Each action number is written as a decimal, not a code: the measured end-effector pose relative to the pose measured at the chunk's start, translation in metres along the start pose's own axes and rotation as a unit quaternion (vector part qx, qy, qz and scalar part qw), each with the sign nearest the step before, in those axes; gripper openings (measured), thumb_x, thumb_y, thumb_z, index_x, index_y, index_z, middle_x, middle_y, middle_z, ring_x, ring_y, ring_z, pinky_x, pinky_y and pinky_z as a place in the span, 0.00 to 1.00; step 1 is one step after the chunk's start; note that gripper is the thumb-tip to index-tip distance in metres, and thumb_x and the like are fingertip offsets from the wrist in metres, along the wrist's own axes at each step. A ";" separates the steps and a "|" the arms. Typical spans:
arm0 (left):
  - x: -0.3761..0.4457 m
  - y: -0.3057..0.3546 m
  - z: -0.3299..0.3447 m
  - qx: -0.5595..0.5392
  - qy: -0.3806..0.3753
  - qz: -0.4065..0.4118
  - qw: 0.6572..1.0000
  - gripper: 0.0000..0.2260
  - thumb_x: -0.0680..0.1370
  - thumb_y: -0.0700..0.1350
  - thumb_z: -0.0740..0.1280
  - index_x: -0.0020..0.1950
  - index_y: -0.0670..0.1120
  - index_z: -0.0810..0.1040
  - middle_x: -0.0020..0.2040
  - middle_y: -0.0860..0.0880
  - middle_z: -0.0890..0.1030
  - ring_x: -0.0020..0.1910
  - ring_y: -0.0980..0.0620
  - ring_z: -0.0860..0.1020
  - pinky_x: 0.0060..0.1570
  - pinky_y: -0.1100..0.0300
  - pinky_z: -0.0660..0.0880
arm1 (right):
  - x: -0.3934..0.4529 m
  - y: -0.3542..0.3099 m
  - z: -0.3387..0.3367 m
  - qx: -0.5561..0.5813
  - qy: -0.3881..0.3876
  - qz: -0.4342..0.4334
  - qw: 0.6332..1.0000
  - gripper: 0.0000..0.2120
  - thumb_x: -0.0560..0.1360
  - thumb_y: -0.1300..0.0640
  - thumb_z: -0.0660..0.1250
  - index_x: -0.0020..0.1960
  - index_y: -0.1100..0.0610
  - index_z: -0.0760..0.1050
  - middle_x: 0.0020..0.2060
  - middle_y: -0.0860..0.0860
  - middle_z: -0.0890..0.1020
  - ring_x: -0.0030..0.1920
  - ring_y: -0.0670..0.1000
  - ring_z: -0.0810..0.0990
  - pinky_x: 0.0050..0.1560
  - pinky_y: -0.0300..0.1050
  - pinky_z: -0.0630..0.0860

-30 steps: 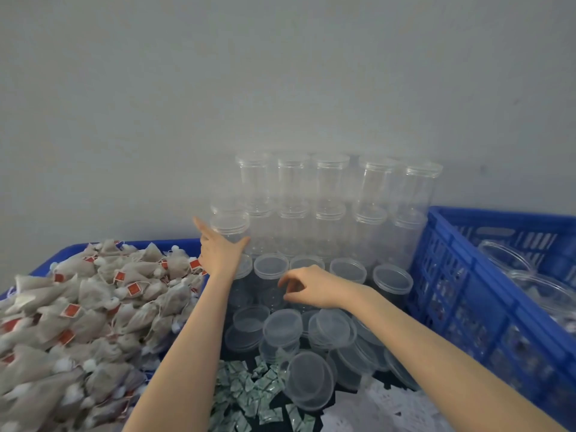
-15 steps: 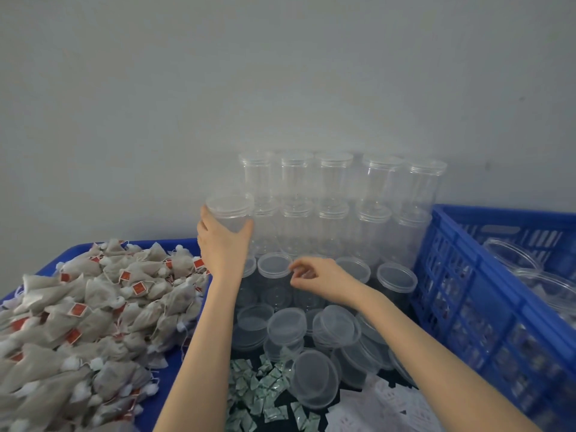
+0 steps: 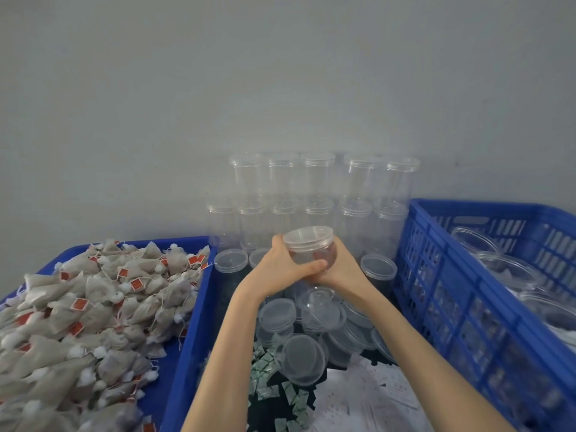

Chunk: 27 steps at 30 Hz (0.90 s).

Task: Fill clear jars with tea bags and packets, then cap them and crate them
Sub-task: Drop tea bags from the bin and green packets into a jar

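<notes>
Clear jar (image 3: 310, 251) | round, lidded, smooth plastic | left hand (image 3: 282, 268), right hand (image 3: 341, 269) grip it

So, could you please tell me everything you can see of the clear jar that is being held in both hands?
The clear jar is a see-through plastic cylinder with a clear lid on top, and it looks empty. It is held roughly upright, tilted slightly, above the loose lids and in front of the stacked jars by the wall. The left hand wraps its left side with fingers curled under it; the right hand grips the right side. Nothing else touches it.
</notes>
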<state>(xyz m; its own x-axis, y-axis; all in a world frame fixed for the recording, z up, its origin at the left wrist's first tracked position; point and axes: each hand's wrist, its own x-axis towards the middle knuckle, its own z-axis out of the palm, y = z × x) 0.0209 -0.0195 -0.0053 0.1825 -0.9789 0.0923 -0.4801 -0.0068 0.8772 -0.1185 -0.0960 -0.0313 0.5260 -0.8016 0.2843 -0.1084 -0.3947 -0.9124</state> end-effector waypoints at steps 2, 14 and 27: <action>-0.004 0.004 -0.001 0.022 -0.023 0.018 0.999 0.49 0.66 0.62 0.76 0.77 0.50 0.52 0.71 0.50 0.68 0.65 0.51 0.71 0.60 0.59 0.70 | -0.014 0.007 -0.005 0.029 -0.006 0.004 1.000 0.32 0.62 0.63 0.78 0.64 0.62 0.74 0.55 0.55 0.84 0.56 0.52 0.83 0.56 0.52 0.81; -0.024 0.017 0.029 0.044 0.010 0.037 0.998 0.39 0.66 0.56 0.77 0.75 0.56 0.65 0.69 0.52 0.69 0.68 0.52 0.68 0.59 0.61 0.67 | -0.067 0.017 0.022 0.066 0.141 0.009 0.988 0.38 0.55 0.53 0.81 0.62 0.47 0.71 0.52 0.47 0.84 0.52 0.45 0.84 0.49 0.43 0.82; -0.053 0.025 0.034 0.195 -0.018 -0.003 0.981 0.51 0.67 0.64 0.73 0.78 0.58 0.42 0.78 0.46 0.37 0.77 0.44 0.39 0.74 0.42 0.45 | -0.097 0.029 0.024 -0.059 0.131 -0.051 0.988 0.43 0.58 0.58 0.83 0.67 0.43 0.67 0.57 0.41 0.79 0.57 0.37 0.78 0.54 0.33 0.76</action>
<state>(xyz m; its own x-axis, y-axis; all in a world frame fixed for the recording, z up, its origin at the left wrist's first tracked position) -0.0302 0.0251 -0.0046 0.1605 -0.9849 0.0650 -0.7719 -0.0842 0.6301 -0.1518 -0.0190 -0.0924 0.3053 -0.8374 0.4533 -0.1715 -0.5166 -0.8389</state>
